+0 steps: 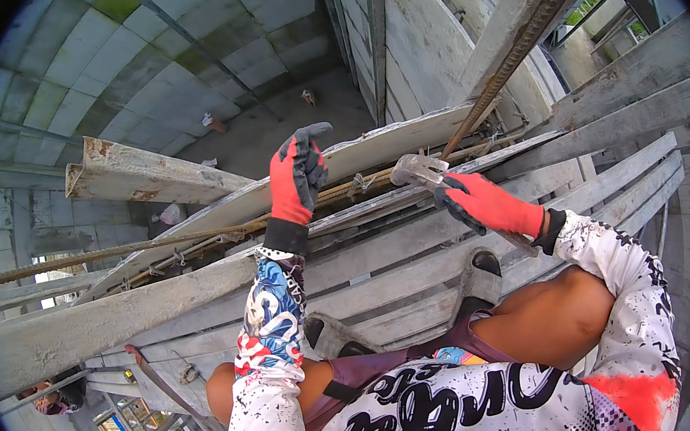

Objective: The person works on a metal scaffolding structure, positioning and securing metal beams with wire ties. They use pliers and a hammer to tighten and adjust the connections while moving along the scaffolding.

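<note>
My right hand (494,204), in a red glove with dark fingers, is closed round the handle of a claw hammer (419,170). The worn grey hammer head points up and left, above the form's edge. My left hand (297,176), in a matching glove, is raised over the narrow formwork (359,186) to the left of the hammer. Its index finger sticks out to the right and the other fingers are loosely bent, with nothing visible in them. Between the form boards run thin rebars, partly hidden by the boards.
My feet stand on a slatted plank platform (407,302). A thick rebar (521,39) slants in from the upper right. A rusty metal channel (154,172) juts out at left, above a long beam (117,321). Beyond the form, the floor (282,124) lies far below. Another person (61,395) is at lower left.
</note>
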Demonstrator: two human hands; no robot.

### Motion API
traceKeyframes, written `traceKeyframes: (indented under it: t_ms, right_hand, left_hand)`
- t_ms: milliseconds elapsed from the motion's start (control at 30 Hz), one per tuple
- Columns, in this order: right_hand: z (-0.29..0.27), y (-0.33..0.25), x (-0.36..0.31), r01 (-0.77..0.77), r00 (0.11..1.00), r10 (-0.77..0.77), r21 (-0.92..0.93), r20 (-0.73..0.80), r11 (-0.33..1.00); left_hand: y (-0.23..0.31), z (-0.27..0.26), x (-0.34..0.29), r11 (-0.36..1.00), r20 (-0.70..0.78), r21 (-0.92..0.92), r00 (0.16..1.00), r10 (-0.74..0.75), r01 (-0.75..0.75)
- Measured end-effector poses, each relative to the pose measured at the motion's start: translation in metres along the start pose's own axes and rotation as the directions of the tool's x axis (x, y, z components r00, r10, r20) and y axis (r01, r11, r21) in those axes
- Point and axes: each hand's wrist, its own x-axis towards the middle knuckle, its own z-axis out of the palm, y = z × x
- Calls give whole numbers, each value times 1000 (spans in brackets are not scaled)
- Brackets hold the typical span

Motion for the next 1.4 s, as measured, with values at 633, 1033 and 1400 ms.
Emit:
traceKeyframes:
  t_ms: [633,1033,1400]
  right_hand:
    - [17,-113,26,495,833,-456,56,-313,867]
    - [85,-134,34,655,620,-780,-492,-84,573]
    - [131,-155,64,606,581,-812,-637,-55,477]
  left_hand:
    - [19,93,6,892,60,-451,998,32,-2]
    - [71,99,2,836,-630,-466,772,-84,-289]
    - [77,43,39,613,-626,-449,718,304,-650]
